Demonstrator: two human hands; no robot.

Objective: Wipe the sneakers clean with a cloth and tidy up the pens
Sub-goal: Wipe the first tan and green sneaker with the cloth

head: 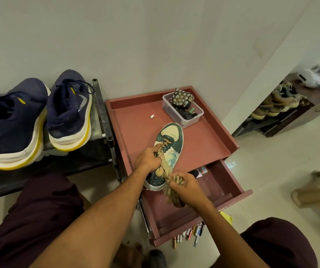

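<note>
Maroon cabinet top (203, 144), green-and-cream printed sneaker (174, 138), seemingly striped cloth (171, 196)

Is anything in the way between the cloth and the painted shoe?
No, nothing visible. The right hand holds the striped cloth at the sneaker's heel end. The left hand grips the sneaker higher up by its laces, clear of that spot.

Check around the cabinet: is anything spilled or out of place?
Yes. Several pens lie scattered on the floor by the front of the open drawer, not inside it. A small white piece also sits loose on the cabinet top, beyond the sneaker the left hand holds while the right hand grips the cloth.
</note>
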